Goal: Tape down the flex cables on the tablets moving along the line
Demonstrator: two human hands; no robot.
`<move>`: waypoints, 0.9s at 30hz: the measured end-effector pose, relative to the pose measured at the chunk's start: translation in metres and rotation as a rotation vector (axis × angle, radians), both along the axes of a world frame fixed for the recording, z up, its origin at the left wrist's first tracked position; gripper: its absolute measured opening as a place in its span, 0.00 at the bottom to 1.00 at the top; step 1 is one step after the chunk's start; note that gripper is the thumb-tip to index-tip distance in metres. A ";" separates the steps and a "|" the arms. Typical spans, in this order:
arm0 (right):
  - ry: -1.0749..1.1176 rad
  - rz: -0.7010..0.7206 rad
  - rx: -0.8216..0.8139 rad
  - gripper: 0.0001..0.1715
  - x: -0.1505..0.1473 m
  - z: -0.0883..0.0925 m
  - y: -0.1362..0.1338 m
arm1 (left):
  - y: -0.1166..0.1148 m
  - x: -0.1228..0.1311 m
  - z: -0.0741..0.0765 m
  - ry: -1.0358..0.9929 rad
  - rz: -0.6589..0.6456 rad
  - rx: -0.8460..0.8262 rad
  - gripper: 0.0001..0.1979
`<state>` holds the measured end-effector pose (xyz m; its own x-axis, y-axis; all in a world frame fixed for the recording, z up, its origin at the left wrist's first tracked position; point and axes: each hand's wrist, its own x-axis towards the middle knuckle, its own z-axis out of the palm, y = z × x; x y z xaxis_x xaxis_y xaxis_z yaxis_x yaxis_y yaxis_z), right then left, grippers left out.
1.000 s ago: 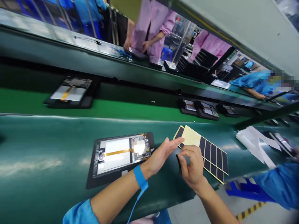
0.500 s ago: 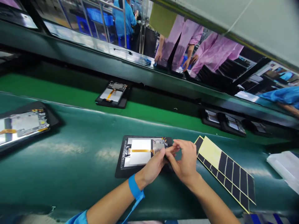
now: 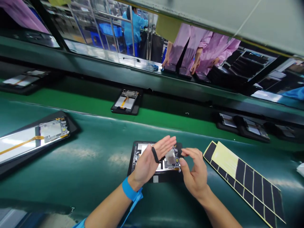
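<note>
An opened tablet [image 3: 170, 159] lies in a black tray on the dark green mat, its circuit board and white panel showing. My left hand [image 3: 148, 161] hovers over the tablet's left half, fingers stretched out. A short black strip [image 3: 155, 155] lies across that hand by the thumb. My right hand [image 3: 195, 173] is at the tablet's right edge, thumb and forefinger pinched together. What they pinch is dark and too small to make out. A yellow backing sheet [image 3: 225, 160] with several black strips lies just right of my right hand.
A second opened tablet [image 3: 35, 137] lies at the left. Beyond the mat, a green conveyor belt [image 3: 78, 101] carries more trays, one [image 3: 126, 102] straight ahead and others [image 3: 242, 126] at the right. People in pink coats [image 3: 201, 47] stand across the line.
My view has shifted left. My hands went from the strip sheet to the tablet. The left hand, earlier closed at the tablet's edge, has spread out with a black strip across it.
</note>
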<state>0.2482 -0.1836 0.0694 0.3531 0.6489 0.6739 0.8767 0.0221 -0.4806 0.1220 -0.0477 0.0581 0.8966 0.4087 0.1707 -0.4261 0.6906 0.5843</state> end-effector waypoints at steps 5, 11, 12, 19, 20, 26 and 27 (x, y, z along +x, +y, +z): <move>-0.036 0.119 -0.044 0.08 -0.001 -0.008 0.003 | 0.010 -0.011 0.012 -0.018 0.038 -0.106 0.37; -0.378 0.119 0.009 0.09 -0.001 -0.012 0.015 | 0.009 -0.014 0.020 -0.018 0.025 -0.208 0.41; -0.445 0.108 0.023 0.10 -0.001 -0.012 0.016 | 0.008 -0.014 0.020 -0.016 0.022 -0.215 0.41; -0.622 0.115 -0.021 0.14 0.001 -0.012 0.018 | 0.005 -0.013 0.020 0.002 0.011 -0.234 0.40; -0.611 0.116 -0.016 0.13 0.000 -0.012 0.019 | 0.005 -0.013 0.019 0.010 0.014 -0.233 0.40; -0.420 0.118 0.001 0.06 -0.007 -0.004 0.024 | 0.005 -0.015 0.021 0.044 0.053 -0.215 0.38; -0.391 0.126 -0.014 0.06 -0.008 -0.004 0.024 | 0.005 -0.016 0.021 0.054 0.057 -0.209 0.38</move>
<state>0.2400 -0.1600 0.0656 -0.0107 0.6806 0.7326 0.9841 0.1372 -0.1131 0.1065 -0.0424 0.0793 0.8767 0.4801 0.0296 -0.4397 0.7749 0.4542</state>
